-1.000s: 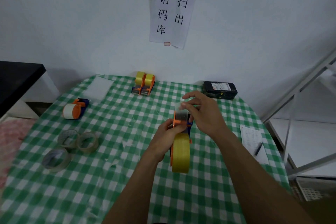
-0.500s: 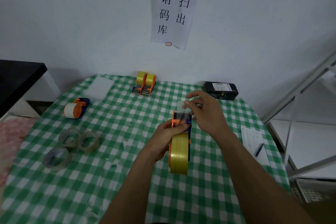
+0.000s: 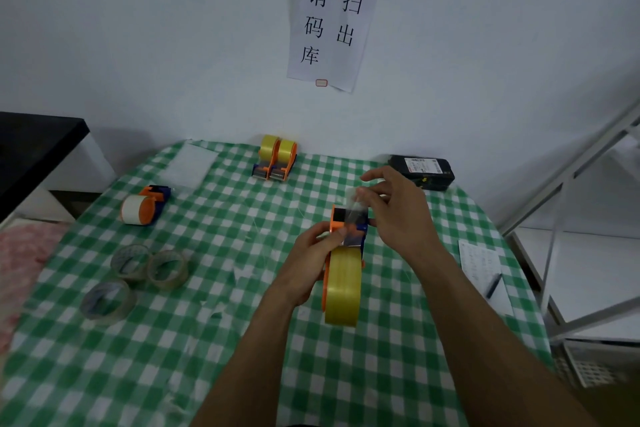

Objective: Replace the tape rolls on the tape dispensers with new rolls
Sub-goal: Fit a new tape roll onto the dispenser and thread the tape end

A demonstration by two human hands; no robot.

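An orange and blue tape dispenser (image 3: 346, 222) carrying a full yellow roll (image 3: 343, 288) is held above the checked table. My left hand (image 3: 308, 263) grips its left side just behind the cutter. My right hand (image 3: 398, 211) pinches the clear tape end (image 3: 355, 206) drawn up over the dispenser's front. Two more dispensers with yellow rolls (image 3: 276, 158) stand side by side at the table's back. A fourth dispenser with a nearly spent white roll (image 3: 143, 206) lies at the left. Three thin used rolls (image 3: 138, 277) lie at the front left.
The table has a green and white checked cloth (image 3: 221, 340). A black device (image 3: 420, 172) lies at the back right, a paper sheet with a pen (image 3: 483, 267) at the right edge. A white metal rack (image 3: 588, 218) stands to the right, a black-topped cabinet (image 3: 38, 142) to the left.
My right hand has pulled the tape end up and forward from the dispenser's mouth, its fingers spreading. The dispenser has shifted slightly away from me in my left hand.
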